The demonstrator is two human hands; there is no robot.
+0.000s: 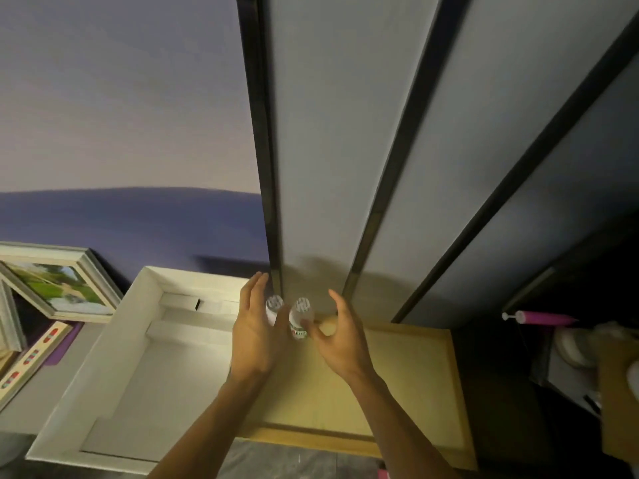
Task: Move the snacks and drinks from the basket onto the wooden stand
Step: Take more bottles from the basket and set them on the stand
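Observation:
Two small clear bottles with white caps stand side by side at the back of the light wooden stand (408, 375). My left hand (256, 337) is flat against the left bottle (274, 305), fingers straight, and covers its lower part. My right hand (340, 340) is beside the right bottle (300, 318) with fingers spread and curled; its thumb reaches to the bottle's labelled side. Neither hand is wrapped around a bottle. The basket is out of view.
A large white open box (138, 357) sits directly left of the stand. Framed pictures (58, 285) lean further left. Grey panels with dark strips (269, 202) rise behind the bottles. A pink tube-like object (543, 318) lies on dark shelving to the right.

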